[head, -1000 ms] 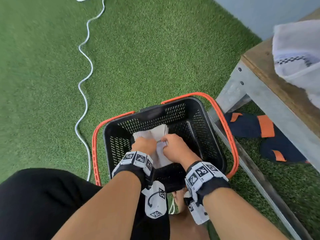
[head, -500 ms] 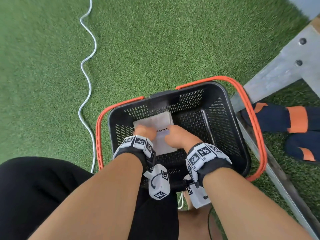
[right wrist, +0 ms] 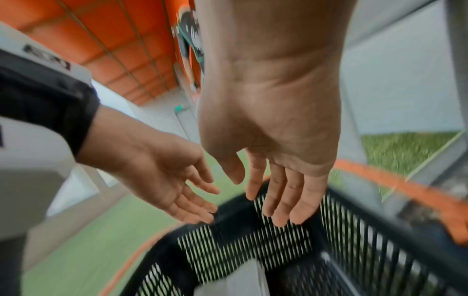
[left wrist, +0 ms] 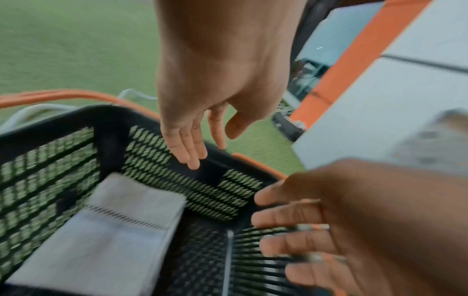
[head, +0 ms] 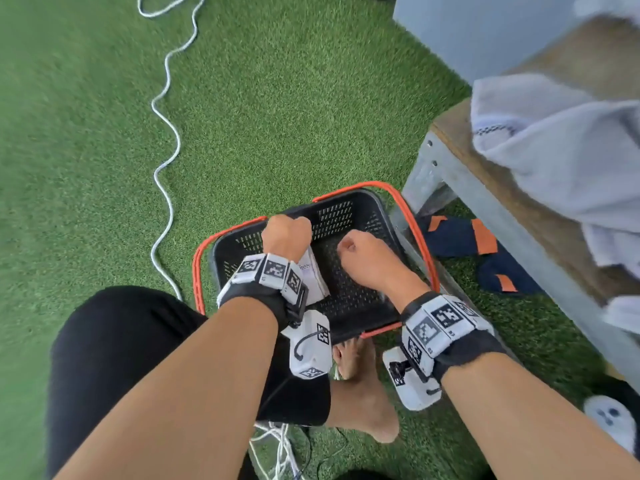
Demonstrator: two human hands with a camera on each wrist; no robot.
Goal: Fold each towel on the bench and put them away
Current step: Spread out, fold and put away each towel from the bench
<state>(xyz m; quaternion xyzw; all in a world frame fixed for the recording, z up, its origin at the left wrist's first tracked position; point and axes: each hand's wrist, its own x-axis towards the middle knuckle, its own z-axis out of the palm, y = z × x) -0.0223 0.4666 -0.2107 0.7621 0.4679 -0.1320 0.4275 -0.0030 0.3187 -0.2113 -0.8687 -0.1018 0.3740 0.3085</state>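
A wooden-topped bench is standing at the right of the scene on green turf, and a loose heap of pale grey towels is lying rumpled across it, one corner with a chequered trim hanging toward the near edge. Left of the bench, a black mesh basket with orange handles is sitting on the grass just in front of the person's knees. A folded towel is lying flat in the basket's left half, its stitched band facing up. The left hand is hovering over the basket's far rim, fingers relaxed and loosely spread, holding nothing. The right hand is hanging over the right half of the basket, likewise slack-fingered and empty, though the wrist views are blurring enough that fine finger detail is probably unreliable. The towels on the bench are looking soft, light and floppy, so they are likely to sag and slide rather than hold any shape; pinching two adjacent corners along the trimmed hem is seeming the surest way to lift one and spread it for folding.
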